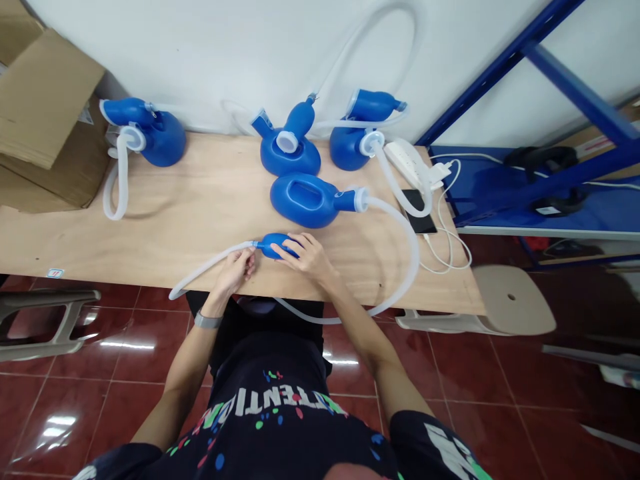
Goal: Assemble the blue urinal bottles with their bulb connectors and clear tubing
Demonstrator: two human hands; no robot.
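Note:
A blue plastic funnel cup [271, 245] lies sideways near the table's front edge. My right hand [309, 257] is wrapped over its wide end, which the fingers partly hide. My left hand [237, 269] has its fingers curled closed at the narrow end, pinching the translucent white hose [205, 269] beside the joint. Just beyond my hands a blue urinal bottle [281, 205] with a handle hole lies on the table. From its capped neck a white hose [413, 253] loops right and down past the front edge, behind my right forearm.
Similar blue bottles with funnel cups and hoses stand along the wall: one at left [170, 141], one in the middle [293, 160] and one at right [345, 150]. A cardboard box [55, 167] occupies the left end. At right are a power strip [406, 162], phone [417, 212] and blue rack [500, 77].

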